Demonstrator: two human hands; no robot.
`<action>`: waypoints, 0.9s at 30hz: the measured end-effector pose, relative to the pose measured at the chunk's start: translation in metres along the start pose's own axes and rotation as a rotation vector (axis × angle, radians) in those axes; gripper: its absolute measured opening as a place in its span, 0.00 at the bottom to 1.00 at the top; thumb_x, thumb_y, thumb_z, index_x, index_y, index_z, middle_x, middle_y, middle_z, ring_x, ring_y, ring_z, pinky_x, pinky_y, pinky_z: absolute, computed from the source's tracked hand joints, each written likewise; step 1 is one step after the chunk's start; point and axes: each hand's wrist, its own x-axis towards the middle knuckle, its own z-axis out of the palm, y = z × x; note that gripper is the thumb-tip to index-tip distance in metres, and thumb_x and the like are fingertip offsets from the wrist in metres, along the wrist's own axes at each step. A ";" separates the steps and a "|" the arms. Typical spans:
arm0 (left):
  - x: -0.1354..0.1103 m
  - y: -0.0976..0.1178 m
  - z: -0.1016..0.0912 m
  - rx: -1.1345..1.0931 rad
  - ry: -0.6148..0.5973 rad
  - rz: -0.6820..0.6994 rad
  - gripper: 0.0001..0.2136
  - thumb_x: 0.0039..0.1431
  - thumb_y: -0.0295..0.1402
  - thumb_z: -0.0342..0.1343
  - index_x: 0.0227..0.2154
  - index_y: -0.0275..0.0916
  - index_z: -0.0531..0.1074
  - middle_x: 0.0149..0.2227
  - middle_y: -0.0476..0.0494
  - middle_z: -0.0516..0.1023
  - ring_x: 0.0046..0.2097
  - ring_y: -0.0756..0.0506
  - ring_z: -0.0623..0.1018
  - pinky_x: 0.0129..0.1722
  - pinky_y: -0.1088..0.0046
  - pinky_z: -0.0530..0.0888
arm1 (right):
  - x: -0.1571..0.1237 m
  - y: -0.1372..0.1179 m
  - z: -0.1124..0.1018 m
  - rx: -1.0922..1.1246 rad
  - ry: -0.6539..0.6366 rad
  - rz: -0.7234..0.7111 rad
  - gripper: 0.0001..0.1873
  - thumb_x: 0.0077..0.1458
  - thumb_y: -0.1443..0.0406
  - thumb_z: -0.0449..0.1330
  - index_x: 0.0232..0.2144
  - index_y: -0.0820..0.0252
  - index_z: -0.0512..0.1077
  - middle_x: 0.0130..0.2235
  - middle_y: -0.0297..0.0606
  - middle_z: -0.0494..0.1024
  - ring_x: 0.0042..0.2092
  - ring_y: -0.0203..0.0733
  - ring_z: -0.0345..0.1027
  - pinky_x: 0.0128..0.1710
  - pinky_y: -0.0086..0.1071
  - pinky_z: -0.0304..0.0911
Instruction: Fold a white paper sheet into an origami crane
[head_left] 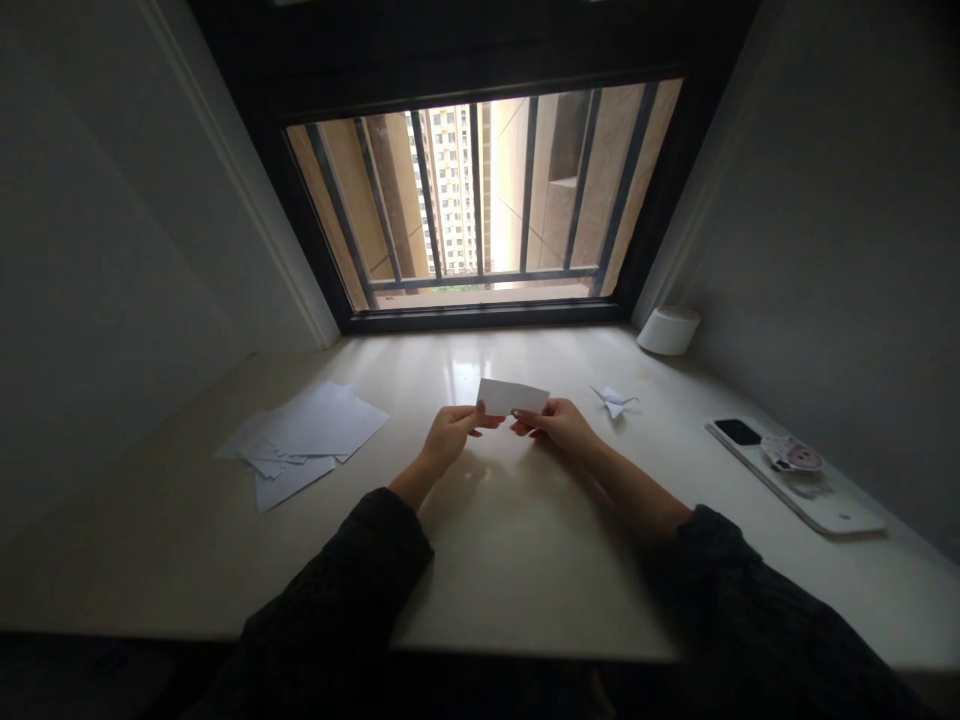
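Observation:
Between my two hands a small white rectangle of paper [512,396] is held up above the pale sill. My left hand [452,432] pinches its lower left corner, thumb in front and fingers behind. At the lower right edge, my right hand [561,424] grips the paper the same way. Whether the paper is folded or a single layer, I cannot tell. A folded white paper crane [615,402] sits on the sill just right of my right hand.
Loose white paper sheets and scraps [319,425] lie at the left. At the right rests a phone in a light case [817,495] with a round grip on it. A white cylindrical object [668,331] stands by the right wall, near the barred window [480,200]. The sill's front edge [525,652] runs below my forearms.

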 end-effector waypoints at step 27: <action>0.001 -0.011 0.002 0.238 0.177 0.150 0.21 0.56 0.48 0.48 0.28 0.38 0.79 0.30 0.41 0.81 0.34 0.43 0.78 0.34 0.69 0.70 | -0.012 -0.014 0.006 -0.824 0.422 -0.722 0.20 0.52 0.56 0.60 0.47 0.51 0.73 0.39 0.41 0.77 0.43 0.51 0.62 0.45 0.45 0.60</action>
